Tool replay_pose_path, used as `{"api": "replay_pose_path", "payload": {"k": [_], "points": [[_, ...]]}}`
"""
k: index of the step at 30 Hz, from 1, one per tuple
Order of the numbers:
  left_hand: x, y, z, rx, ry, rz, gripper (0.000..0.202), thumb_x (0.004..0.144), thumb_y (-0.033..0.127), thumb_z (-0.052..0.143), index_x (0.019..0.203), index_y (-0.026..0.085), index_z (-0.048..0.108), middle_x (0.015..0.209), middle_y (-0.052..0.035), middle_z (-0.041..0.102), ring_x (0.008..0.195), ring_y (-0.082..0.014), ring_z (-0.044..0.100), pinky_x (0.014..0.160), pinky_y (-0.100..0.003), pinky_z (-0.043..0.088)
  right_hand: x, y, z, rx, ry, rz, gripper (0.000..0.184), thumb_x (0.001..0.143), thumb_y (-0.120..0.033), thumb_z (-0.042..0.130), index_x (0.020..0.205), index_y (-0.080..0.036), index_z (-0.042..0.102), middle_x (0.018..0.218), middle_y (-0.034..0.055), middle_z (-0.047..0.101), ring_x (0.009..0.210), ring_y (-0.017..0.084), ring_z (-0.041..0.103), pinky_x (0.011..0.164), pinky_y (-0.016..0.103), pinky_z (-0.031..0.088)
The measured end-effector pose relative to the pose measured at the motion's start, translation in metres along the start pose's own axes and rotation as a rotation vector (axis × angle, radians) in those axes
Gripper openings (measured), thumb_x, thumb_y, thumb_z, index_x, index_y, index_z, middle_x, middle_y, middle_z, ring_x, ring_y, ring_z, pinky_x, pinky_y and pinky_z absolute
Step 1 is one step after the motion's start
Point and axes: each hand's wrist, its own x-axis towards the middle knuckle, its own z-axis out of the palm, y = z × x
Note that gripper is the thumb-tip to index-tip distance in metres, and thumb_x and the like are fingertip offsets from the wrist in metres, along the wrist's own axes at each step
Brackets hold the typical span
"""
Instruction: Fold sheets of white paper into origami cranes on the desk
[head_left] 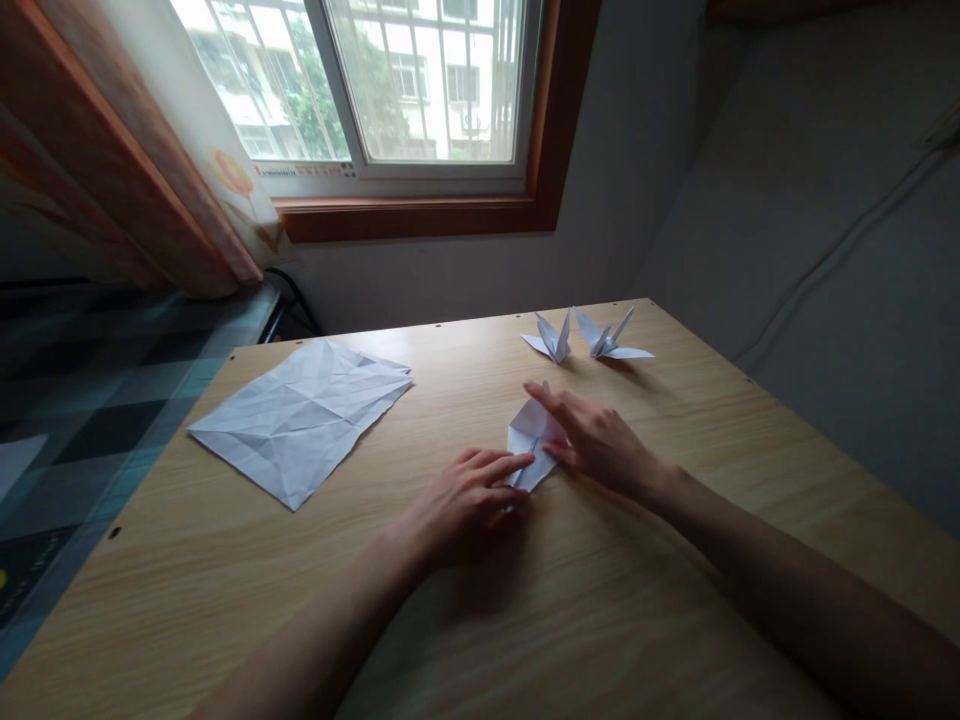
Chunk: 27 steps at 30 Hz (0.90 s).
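Observation:
A small folded white paper lies flat on the wooden table near its middle. My left hand rests on the paper's near corner, fingers stretched forward and pressing it down. My right hand lies over the paper's right side, its index finger extended along the top fold. Both hands press the paper and neither lifts it.
A creased white sheet, unfolded, lies on the table's left part. Two finished paper cranes stand at the far edge. A window and curtain are behind; a bed with a checked cover is at left.

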Motion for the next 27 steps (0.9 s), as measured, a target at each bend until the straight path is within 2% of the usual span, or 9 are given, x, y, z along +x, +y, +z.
{"api": "replay_pose_path", "payload": {"k": [3,5,7,9,10,12,18,22,27], "points": [[0.000,0.000,0.000,-0.009,-0.031,0.009,0.016,0.090,0.029,0.056,0.101,0.023,0.066,0.130,-0.0020,0.063,0.119,-0.0226,0.057,0.098,-0.038,0.044,-0.014,0.009,0.016,0.204,0.239,0.107,0.089,0.081,-0.027,0.069,0.151,-0.020,0.014,0.122,0.0154,0.060,0.073,0.018,0.061,0.061,0.029,0.050],[0.001,0.001,0.000,-0.015,-0.038,0.008,0.014,0.089,0.032,0.058,0.098,0.022,0.064,0.128,-0.0011,0.065,0.121,-0.0230,0.056,0.098,-0.037,0.043,-0.018,0.014,0.022,0.375,0.288,0.236,0.092,0.078,-0.031,0.072,0.150,-0.021,0.016,0.115,0.0115,0.063,0.063,0.014,0.058,0.057,0.027,0.049],[0.002,0.002,-0.001,-0.014,-0.033,0.008,0.015,0.088,0.032,0.060,0.098,0.022,0.063,0.128,-0.0012,0.064,0.121,-0.0235,0.056,0.099,-0.038,0.042,-0.019,0.015,0.025,0.489,0.204,0.359,0.076,0.075,-0.032,0.073,0.141,-0.019,0.037,0.093,0.0038,0.067,0.056,0.012,0.055,0.053,0.024,0.046],[0.002,0.003,-0.002,-0.017,-0.032,0.017,0.018,0.086,0.032,0.062,0.101,0.022,0.062,0.127,-0.0018,0.065,0.120,-0.0241,0.056,0.098,-0.038,0.042,-0.016,0.013,0.025,0.504,0.086,0.432,0.039,0.075,-0.031,0.072,0.111,-0.016,0.062,0.072,-0.0015,0.064,0.054,0.012,0.053,0.051,0.023,0.042],[0.002,0.003,-0.003,-0.023,-0.032,0.024,0.021,0.086,0.032,0.062,0.104,0.022,0.062,0.126,-0.0024,0.065,0.119,-0.0239,0.057,0.098,-0.038,0.043,-0.015,0.011,0.025,0.491,0.053,0.443,0.022,0.076,-0.029,0.071,0.093,-0.015,0.067,0.067,-0.0020,0.062,0.055,0.012,0.053,0.052,0.023,0.040],[0.001,0.003,-0.003,-0.044,0.001,0.028,0.028,0.085,0.033,0.063,0.111,0.023,0.061,0.124,-0.0048,0.066,0.115,-0.0235,0.058,0.096,-0.038,0.044,-0.011,0.007,0.025,0.474,0.036,0.413,0.014,0.079,-0.027,0.068,0.072,-0.015,0.066,0.064,-0.0011,0.062,0.058,0.013,0.053,0.056,0.023,0.039],[-0.001,-0.004,0.003,-0.120,0.382,-0.270,0.050,0.083,0.037,0.068,0.127,0.020,0.052,0.121,-0.0135,0.064,0.110,-0.0262,0.059,0.094,-0.043,0.047,-0.009,-0.007,0.030,0.524,0.052,0.200,0.021,0.083,-0.021,0.066,0.063,-0.016,0.065,0.063,-0.0008,0.060,0.058,0.012,0.053,0.057,0.022,0.038],[0.001,-0.007,0.003,-0.233,0.304,-0.278,0.015,0.089,0.030,0.061,0.098,0.020,0.068,0.095,-0.0077,0.072,0.088,-0.0197,0.065,0.082,-0.034,0.051,-0.011,-0.013,0.035,0.489,0.087,0.125,0.012,0.082,-0.011,0.063,0.079,-0.017,0.072,0.073,0.0018,0.067,0.068,0.013,0.059,0.063,0.022,0.042],[0.003,-0.004,0.001,-0.261,0.277,-0.340,0.027,0.093,0.032,0.053,0.077,0.018,0.070,0.075,-0.0053,0.069,0.072,-0.0156,0.062,0.070,-0.027,0.049,-0.011,-0.018,0.031,0.540,0.104,0.061,0.005,0.081,-0.023,0.070,0.080,-0.018,0.071,0.075,0.0021,0.067,0.070,0.014,0.059,0.066,0.024,0.044]]}}
